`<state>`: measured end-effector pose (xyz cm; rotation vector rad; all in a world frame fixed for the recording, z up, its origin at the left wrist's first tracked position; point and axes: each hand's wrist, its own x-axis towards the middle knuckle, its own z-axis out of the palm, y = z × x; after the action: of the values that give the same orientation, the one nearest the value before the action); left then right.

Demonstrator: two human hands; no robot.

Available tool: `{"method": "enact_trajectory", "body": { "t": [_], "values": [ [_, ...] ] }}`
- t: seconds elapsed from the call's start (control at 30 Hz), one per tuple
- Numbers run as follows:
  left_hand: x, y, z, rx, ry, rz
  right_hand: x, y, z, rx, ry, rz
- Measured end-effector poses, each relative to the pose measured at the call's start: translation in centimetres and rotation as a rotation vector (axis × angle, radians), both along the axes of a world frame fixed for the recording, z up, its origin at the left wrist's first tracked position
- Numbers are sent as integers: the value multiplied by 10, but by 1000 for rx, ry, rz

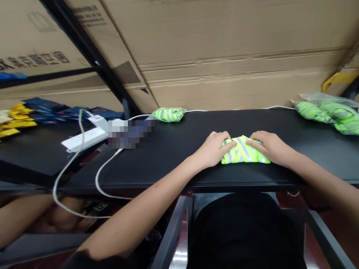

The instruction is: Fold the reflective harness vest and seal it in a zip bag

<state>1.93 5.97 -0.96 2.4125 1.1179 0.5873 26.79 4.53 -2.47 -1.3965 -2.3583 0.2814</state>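
Observation:
A folded neon-yellow vest with grey reflective stripes (242, 152) lies on the black table (174, 157) near its front edge. My left hand (213, 148) presses on its left end, fingers curled over the cloth. My right hand (268, 146) lies on its right end, fingers bent down onto the fabric. Both hands grip the bundle between them.
A bagged folded vest (168, 114) rests at the table's back edge. Several bagged vests (331, 111) lie at the far right. A white power strip (85, 139) with white cables (73, 164) sits at left, near yellow and blue items (17, 117). Cardboard boxes (224, 52) form the back wall.

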Motion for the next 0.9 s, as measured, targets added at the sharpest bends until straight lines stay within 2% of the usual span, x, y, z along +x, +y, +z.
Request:
{"method": "enact_trajectory", "body": {
  "t": [0.1,0.17,0.3,0.37,0.43,0.5,0.57,0.7,0.9],
  "values": [
    [1,5,-5,-33,-98,87,0,1,-1,6,27,-116],
    [2,9,-8,-28,-120,133,0,2,-2,43,6,-123],
    [4,16,-10,-27,-125,142,-5,4,-3,294,-156,-16],
    [6,20,-11,-35,-154,137,-8,4,-1,431,-265,-21],
    [6,23,-12,-35,-164,143,-11,2,2,493,-379,-51],
    [7,24,-13,-25,-145,145,-13,-3,7,472,-469,-69],
    [7,23,-13,-8,-121,148,-13,-11,11,385,-491,-88],
    [11,10,-12,9,-129,156,-13,-29,13,171,-282,-122],
    [23,-12,-11,-17,-266,142,-26,-44,-3,221,-51,-186]
  ]
}}
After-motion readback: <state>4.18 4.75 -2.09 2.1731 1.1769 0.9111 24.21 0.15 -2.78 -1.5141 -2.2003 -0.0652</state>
